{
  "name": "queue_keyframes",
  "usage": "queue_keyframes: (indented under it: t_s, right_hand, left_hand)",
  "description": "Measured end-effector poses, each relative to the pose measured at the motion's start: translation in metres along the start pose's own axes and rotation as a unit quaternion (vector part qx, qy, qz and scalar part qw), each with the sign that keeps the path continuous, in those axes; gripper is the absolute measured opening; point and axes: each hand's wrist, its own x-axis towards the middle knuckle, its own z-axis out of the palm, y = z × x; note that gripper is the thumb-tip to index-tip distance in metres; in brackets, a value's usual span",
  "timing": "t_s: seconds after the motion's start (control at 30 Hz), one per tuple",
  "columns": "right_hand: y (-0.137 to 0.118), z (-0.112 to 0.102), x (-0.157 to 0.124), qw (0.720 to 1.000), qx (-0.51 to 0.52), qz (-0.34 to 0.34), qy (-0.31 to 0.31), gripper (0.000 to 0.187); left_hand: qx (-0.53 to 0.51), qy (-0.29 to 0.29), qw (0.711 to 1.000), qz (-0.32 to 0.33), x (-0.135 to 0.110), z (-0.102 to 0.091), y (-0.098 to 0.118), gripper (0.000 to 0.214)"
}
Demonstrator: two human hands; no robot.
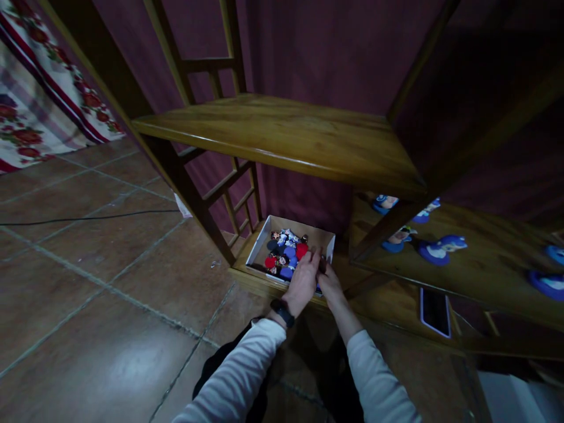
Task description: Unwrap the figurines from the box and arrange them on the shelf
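Note:
A shallow white cardboard box [264, 241] rests on the lowest board of a wooden shelf unit. It holds several small red, blue and white figures [285, 251]. My left hand [304, 279], with a dark watch on the wrist, reaches into the box's near right corner, fingers curled down among the figures. My right hand [329, 283] sits right beside it at the box's near edge, fingers bent and touching the left hand. What either hand holds is hidden.
A wide wooden shelf board [282, 138] juts out above the box. To the right, a lower shelf [484, 258] carries several blue figures [440, 248]. A phone [434, 311] lies on the bottom board. Tiled floor [97, 282], a black cable and a floral cloth lie left.

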Motion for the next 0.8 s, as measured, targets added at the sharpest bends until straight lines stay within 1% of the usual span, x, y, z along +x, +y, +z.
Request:
queue_keyframes:
  t_s: [0.07, 0.13, 0.17, 0.2, 0.27, 0.3, 0.33, 0.37, 0.43, 0.53, 0.6, 0.67, 0.7, 0.8]
  right_hand:
    - [0.001, 0.001, 0.000, 0.999, 0.026, 0.014, 0.017, 0.040]
    - [0.003, 0.000, 0.001, 0.997, 0.054, 0.025, 0.043, 0.042]
    - [0.003, -0.001, 0.002, 0.996, 0.063, 0.028, 0.053, 0.042]
    - [0.002, -0.002, 0.003, 0.995, 0.068, 0.030, 0.059, 0.041]
    - [0.000, -0.004, 0.004, 0.996, 0.064, 0.026, 0.061, 0.037]
    - [-0.001, -0.005, 0.005, 0.996, 0.059, 0.022, 0.061, 0.034]
    - [-0.003, -0.006, 0.006, 0.996, 0.055, 0.019, 0.061, 0.031]
    - [-0.005, -0.006, 0.006, 0.997, 0.052, 0.017, 0.063, 0.030]
    - [-0.007, -0.007, 0.007, 0.996, 0.053, 0.015, 0.070, 0.028]
    - [-0.008, -0.008, 0.008, 0.995, 0.055, 0.016, 0.079, 0.028]
    - [-0.008, -0.009, 0.008, 0.995, 0.051, 0.019, 0.084, 0.027]
    - [-0.009, -0.011, 0.008, 0.995, 0.050, 0.024, 0.087, 0.027]
    - [-0.010, -0.011, 0.008, 0.995, 0.051, 0.027, 0.088, 0.027]
    - [-0.012, -0.013, 0.007, 0.994, 0.058, 0.031, 0.087, 0.028]
  left_hand:
    - [0.007, -0.018, 1.000, 0.006, 0.005, -0.010, -0.012, 0.068]
    - [0.030, -0.030, 0.999, -0.012, 0.010, -0.028, -0.031, 0.064]
    - [0.052, -0.022, 0.997, -0.047, 0.012, -0.039, -0.042, 0.059]
    - [0.084, -0.005, 0.991, -0.104, 0.012, -0.048, -0.054, 0.055]
    - [0.159, 0.018, 0.967, -0.200, 0.009, -0.062, -0.072, 0.042]
    - [0.190, 0.002, 0.954, -0.231, 0.007, -0.066, -0.078, 0.038]
    - [0.210, -0.020, 0.946, -0.248, 0.004, -0.066, -0.083, 0.036]
    - [0.222, -0.042, 0.940, -0.255, 0.002, -0.064, -0.085, 0.037]
    - [0.223, -0.079, 0.940, -0.248, -0.001, -0.055, -0.084, 0.050]
    - [0.209, -0.100, 0.945, -0.230, -0.002, -0.044, -0.085, 0.073]
    - [0.203, -0.104, 0.945, -0.234, -0.002, -0.043, -0.092, 0.080]
    - [0.194, -0.090, 0.948, -0.237, -0.001, -0.047, -0.103, 0.085]
    - [0.189, -0.073, 0.950, -0.235, -0.001, -0.050, -0.109, 0.086]
    - [0.153, -0.005, 0.964, -0.218, 0.001, -0.059, -0.119, 0.075]
